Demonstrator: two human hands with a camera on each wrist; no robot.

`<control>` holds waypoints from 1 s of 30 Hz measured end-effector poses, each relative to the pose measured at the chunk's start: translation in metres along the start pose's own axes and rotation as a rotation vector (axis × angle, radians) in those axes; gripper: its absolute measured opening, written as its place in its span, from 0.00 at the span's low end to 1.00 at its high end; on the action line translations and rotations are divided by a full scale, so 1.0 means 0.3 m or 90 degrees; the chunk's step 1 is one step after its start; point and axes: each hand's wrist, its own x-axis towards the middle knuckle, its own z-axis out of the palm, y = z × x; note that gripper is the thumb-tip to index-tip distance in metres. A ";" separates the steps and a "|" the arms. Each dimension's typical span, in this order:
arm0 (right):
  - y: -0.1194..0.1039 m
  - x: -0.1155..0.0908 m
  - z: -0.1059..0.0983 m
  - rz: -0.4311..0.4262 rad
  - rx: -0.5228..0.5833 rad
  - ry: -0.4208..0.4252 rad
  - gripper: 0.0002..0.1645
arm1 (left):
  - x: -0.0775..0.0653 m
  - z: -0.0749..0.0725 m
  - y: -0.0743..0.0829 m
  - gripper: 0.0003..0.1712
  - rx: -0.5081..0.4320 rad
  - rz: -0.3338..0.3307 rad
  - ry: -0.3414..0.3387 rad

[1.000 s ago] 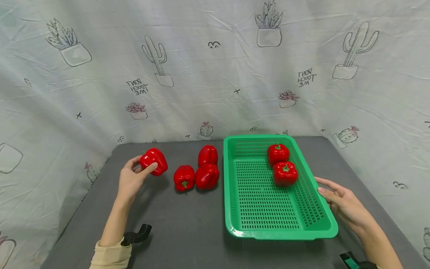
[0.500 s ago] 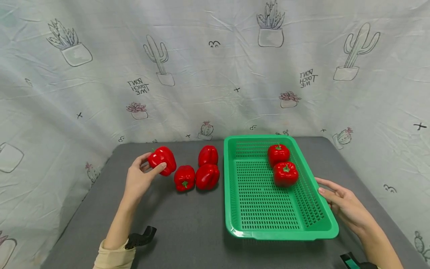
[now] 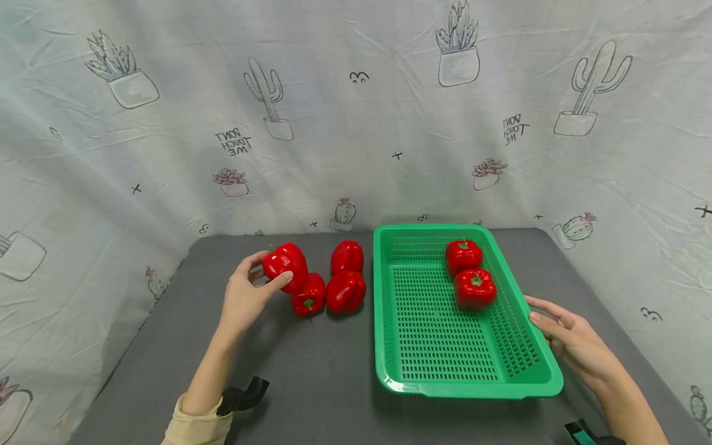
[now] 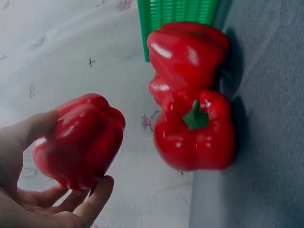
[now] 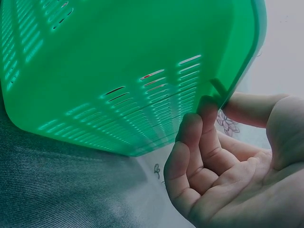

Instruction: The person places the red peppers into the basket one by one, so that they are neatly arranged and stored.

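Observation:
In the head view my left hand (image 3: 245,300) holds a glossy red bell pepper (image 3: 286,264) above the grey table, thumb on its near side. The left wrist view shows this held pepper (image 4: 83,142) between thumb and fingers, apart from the others. Partly behind it in the head view is a second bell pepper (image 3: 309,296), stem toward me. Two more peppers, a near one (image 3: 346,292) and a far one (image 3: 347,257), lie beside it. My right hand (image 3: 578,346) pinches the right rim of a green plastic basket (image 3: 381,321); fingers (image 5: 191,130) curl under that rim.
Inside the basket, against its right side, sit two red peppers, one behind (image 3: 463,257) and one in front (image 3: 475,290). A pale curtain (image 3: 334,142) with cactus drawings hangs behind the grey table (image 3: 311,383).
My left hand has moved to the right with the held bell pepper, which now overlaps the nearest table pepper in the head view. My right hand stays on the basket rim.

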 end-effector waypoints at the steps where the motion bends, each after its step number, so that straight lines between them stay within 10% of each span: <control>1: 0.000 0.000 0.000 -0.003 0.001 0.000 0.22 | -0.002 0.004 0.004 0.44 -0.003 0.002 -0.003; 30: -0.001 -0.004 0.005 0.000 -0.001 0.007 0.21 | -0.098 0.102 0.113 0.40 -0.039 0.101 -0.085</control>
